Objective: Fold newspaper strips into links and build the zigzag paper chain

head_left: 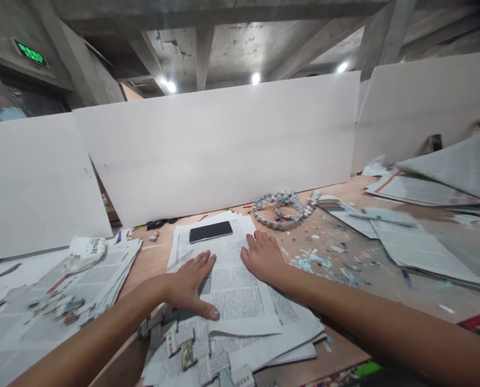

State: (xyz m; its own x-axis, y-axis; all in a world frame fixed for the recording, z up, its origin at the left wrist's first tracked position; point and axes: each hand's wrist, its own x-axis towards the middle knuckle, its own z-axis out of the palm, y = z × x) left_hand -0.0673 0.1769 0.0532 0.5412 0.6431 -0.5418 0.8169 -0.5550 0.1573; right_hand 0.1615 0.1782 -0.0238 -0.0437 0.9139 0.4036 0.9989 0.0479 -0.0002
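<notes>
Left hand [191, 285] and right hand [263, 256] splayed open, grasping nothing, palms down on printed sheets [237, 294], presumably steadying them; smartphone [210, 231] atop, perhaps weighting the far end.

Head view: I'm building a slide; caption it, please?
Left hand and right hand spread over printed sheets, near a dark-screened phone.

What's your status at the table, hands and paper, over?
Left hand and right hand open, palms down on printed sheets. Phone lying on the sheets, beyond the left hand. Folded paper pieces at the near end.
</notes>
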